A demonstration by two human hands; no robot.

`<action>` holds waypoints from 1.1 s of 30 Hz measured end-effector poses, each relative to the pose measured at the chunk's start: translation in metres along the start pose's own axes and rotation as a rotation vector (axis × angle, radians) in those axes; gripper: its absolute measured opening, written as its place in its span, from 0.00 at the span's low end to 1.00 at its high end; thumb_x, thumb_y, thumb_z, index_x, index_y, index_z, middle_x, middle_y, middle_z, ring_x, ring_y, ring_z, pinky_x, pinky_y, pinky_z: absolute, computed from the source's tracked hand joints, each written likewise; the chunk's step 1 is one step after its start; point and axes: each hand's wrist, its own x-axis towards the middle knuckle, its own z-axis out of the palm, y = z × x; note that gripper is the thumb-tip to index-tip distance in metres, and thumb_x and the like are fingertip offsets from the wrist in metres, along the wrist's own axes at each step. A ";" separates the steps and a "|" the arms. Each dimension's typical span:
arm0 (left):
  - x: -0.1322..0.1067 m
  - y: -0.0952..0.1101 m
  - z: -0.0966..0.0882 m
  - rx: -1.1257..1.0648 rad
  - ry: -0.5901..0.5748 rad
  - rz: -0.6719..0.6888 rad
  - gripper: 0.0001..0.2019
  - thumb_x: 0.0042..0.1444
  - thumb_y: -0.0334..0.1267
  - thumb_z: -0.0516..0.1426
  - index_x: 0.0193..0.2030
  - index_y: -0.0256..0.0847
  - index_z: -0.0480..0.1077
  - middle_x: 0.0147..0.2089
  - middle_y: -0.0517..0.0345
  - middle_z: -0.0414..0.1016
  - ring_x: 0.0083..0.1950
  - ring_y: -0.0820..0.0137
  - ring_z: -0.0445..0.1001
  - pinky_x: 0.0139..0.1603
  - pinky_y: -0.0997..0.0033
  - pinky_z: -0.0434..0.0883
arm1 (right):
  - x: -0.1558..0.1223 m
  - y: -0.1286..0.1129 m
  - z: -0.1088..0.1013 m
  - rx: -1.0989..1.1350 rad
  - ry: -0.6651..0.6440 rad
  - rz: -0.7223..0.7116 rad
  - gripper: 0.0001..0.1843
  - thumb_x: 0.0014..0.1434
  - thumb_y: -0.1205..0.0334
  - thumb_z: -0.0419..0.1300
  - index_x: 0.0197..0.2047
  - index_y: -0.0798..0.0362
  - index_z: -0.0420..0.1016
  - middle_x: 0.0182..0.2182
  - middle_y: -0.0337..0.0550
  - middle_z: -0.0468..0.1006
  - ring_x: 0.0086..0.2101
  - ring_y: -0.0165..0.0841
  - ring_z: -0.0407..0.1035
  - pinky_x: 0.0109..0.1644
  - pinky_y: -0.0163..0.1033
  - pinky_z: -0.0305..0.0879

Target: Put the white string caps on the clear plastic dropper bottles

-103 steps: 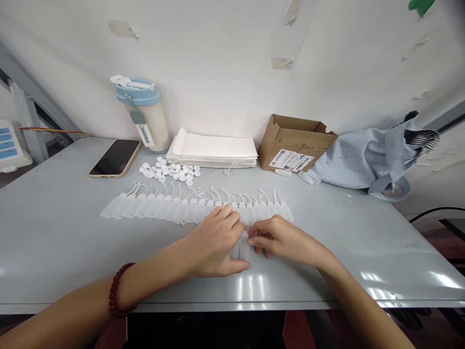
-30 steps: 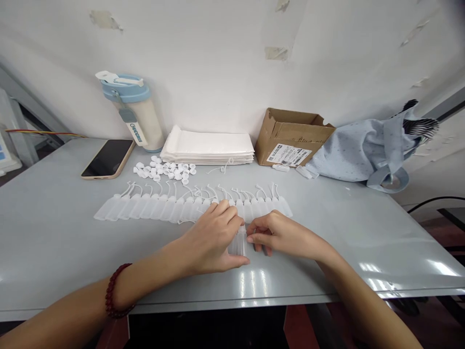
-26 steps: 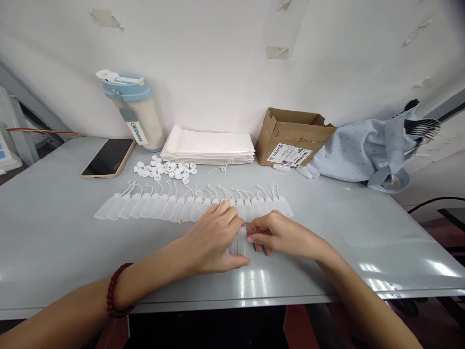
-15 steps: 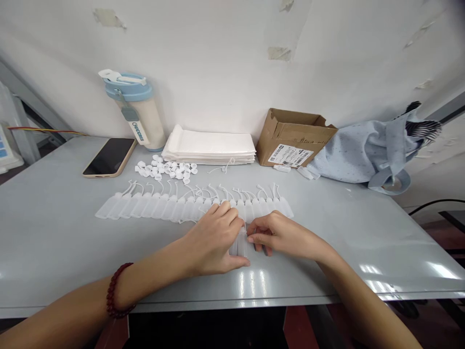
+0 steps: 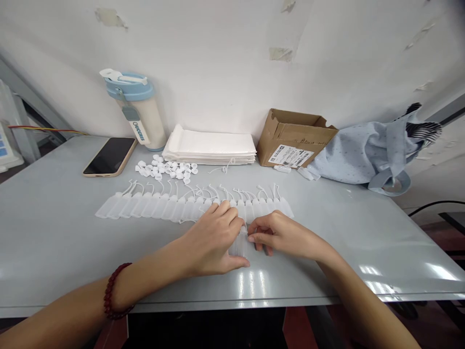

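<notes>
- Hands: the left hand [image 5: 212, 245], wearing a red bead bracelet [image 5: 115, 292], and the right hand [image 5: 281, 236] work together at the near side of the row, close to the table's front edge.
- Item in hand: small translucent plastic bottles [image 5: 238, 245] lie between the hands, just in front of the row and partly hidden by the fingers. Their exact count cannot be told.
- Left grip: fingers curl over the far end of the bottles; the thumb extends along the near side. Pressure cannot be confirmed.
- Right grip: fingers are bunched, with the fingertips [image 5: 251, 237] at the bottles' right side. Whether they pinch firmly cannot be told.
- Row: a line of similar bottles [image 5: 156, 207] lies side by side on the table [image 5: 54, 242], with thin looped tethers pointing away from the person.
- Nearby: white caps [image 5: 165, 169] lie in a loose cluster beyond the row, in front of a stack of white pouches [image 5: 209, 147].
- Farther off: a phone [image 5: 109, 156], a blue-lidded tumbler [image 5: 138, 116], a cardboard box [image 5: 294, 140] and a pale blue cloth bag [image 5: 368, 152].
</notes>
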 end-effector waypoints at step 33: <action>0.044 -0.126 -0.077 0.130 -0.008 -0.578 0.13 0.50 0.34 0.50 0.33 0.39 0.77 0.34 0.56 0.80 0.36 0.66 0.75 0.34 0.73 0.66 | 0.027 0.131 -0.099 -0.564 1.104 -0.032 0.19 0.54 0.66 0.52 0.48 0.56 0.73 0.50 0.57 0.74 0.51 0.49 0.67 0.54 0.56 0.62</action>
